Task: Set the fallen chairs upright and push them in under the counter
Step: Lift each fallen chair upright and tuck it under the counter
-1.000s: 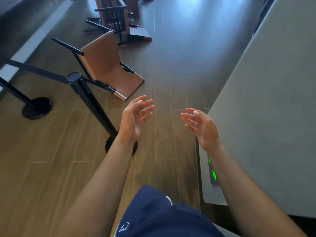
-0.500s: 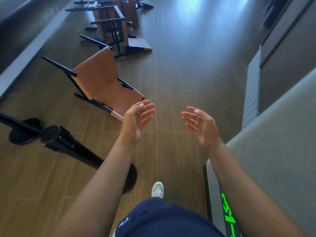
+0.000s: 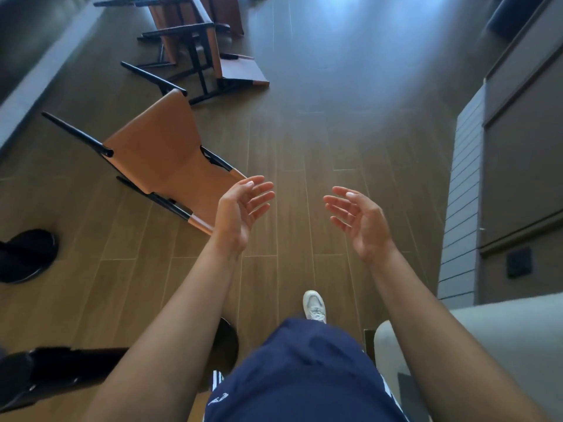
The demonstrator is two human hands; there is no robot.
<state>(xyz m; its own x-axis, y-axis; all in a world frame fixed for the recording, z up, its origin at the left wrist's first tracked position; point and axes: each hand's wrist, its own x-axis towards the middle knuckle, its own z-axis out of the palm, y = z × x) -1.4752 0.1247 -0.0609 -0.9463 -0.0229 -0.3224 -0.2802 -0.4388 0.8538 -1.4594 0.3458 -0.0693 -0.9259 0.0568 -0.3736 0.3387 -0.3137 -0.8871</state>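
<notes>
chairs lie tipped on wood floor [image 3: 304,141]: nearest tan chair [image 3: 158,159] left of centre, second chair [image 3: 213,56] beyond it. left hand [image 3: 237,213] slack-fingered, empty, just right of nearest chair. right hand [image 3: 362,223] likewise empty. grey counter [image 3: 518,330] far right.

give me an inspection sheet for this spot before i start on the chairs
surface: wood-plank floor, bare between the hands and the chairs
job's things: nearest chair lies tipped over, tan seat and back, black legs sticking out to the left; second chair tipped over behind it; more chairs beyond, cut off by the frame edge; grey counter at lower right
clutter: black round base at left; black post at lower left
hands: left hand and right hand open, palms facing each other, holding nothing
cables: nothing seen
surroundings: grey panelled wall at right; white shoe on the floor
</notes>
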